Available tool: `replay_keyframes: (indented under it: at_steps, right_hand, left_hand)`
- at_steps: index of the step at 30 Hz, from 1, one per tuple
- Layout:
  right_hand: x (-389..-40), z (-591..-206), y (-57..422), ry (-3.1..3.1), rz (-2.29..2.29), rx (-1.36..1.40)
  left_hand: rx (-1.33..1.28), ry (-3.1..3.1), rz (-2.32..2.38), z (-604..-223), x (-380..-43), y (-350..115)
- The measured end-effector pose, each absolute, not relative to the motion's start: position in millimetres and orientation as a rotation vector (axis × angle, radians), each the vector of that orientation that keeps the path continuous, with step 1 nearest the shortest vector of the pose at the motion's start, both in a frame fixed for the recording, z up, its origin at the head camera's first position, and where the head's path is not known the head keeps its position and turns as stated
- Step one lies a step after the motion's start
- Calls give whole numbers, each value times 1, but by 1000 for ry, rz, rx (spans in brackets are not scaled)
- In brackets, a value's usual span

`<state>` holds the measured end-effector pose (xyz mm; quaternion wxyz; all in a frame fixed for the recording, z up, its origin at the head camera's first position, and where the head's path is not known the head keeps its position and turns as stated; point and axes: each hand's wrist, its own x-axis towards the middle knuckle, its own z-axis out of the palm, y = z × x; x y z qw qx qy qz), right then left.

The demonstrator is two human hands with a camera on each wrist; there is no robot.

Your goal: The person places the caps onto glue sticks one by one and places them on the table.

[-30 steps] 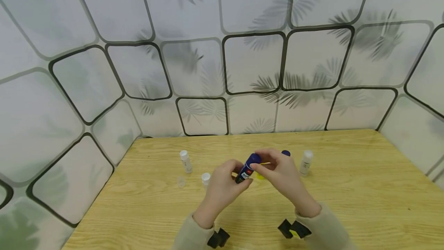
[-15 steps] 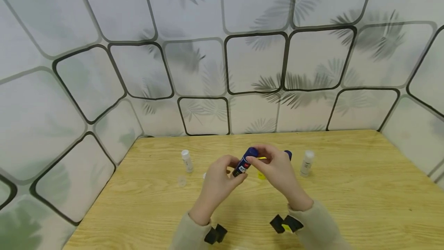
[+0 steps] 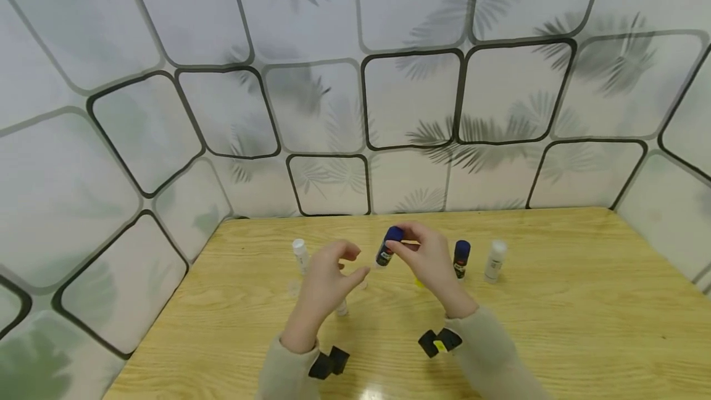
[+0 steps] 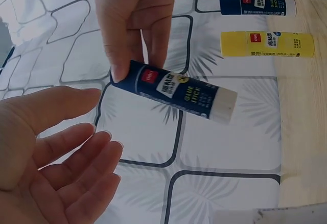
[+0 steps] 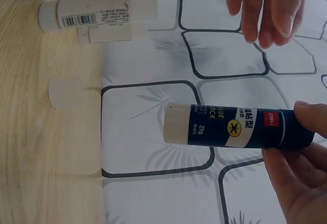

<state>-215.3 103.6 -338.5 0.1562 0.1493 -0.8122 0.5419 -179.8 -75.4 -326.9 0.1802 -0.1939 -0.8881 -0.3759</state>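
My right hand [image 3: 428, 258] pinches a dark blue glue stick [image 3: 384, 254] by its cap and holds it above the table. In the left wrist view the glue stick [image 4: 176, 92] slants, with its whitish base end pointing right and slightly down. The right wrist view shows thumb and fingers round the blue cap end [image 5: 296, 130]. My left hand [image 3: 326, 276] is apart from the glue stick, to its left. In the left wrist view the left hand [image 4: 56, 152] has relaxed, slightly bent fingers and holds nothing.
Behind my right hand stand another dark blue glue stick [image 3: 461, 257], a white one [image 3: 495, 262] and a partly hidden yellow one [image 4: 267, 44]. At the left, a white glue stick [image 3: 300, 254] stands near a small pale cap [image 5: 65, 92]. Another white glue stick [image 5: 94, 12] is near my left hand.
My left hand has let go of the glue stick's lower end and moved left. My right hand has carried the glue stick slightly left and away, uncovering the other blue glue stick.
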Motion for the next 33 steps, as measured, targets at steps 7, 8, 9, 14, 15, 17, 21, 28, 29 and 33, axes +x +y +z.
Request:
replay_keyframes:
  at_steps: [7,8,9,14,15,17,21,28,29,33]
  right_hand:
    - [-227,-354,100,-2427,1459,415]
    - [-228,-357,100,-2444,1444,417]
    - [-229,-359,99,-2460,1430,421]
    - [-233,-371,95,-2520,1369,442]
    - [-234,-373,95,-2530,1365,436]
    - [-235,-376,95,-2550,1357,420]
    - [-237,-381,95,-2589,1329,395]
    - [-237,-384,93,-2598,1313,414]
    - [-237,-384,93,-2596,1316,416]
    - [-237,-385,93,-2593,1325,418]
  left_hand:
    - [-523,-2526,-1045,-322,-180,-80]
    - [-523,-2527,-1040,-322,-179,-80]
    - [-523,-2528,-1032,-322,-179,-80]
    - [-524,-2537,-999,-323,-180,-81]
    - [-523,-2539,-999,-323,-180,-81]
    - [-527,-2543,-1000,-323,-180,-81]
    - [-533,-2548,-985,-323,-181,-81]
    - [-540,-2556,-952,-323,-180,-81]
    - [-541,-2556,-952,-323,-180,-81]
    - [-548,-2551,-943,-324,-180,-81]
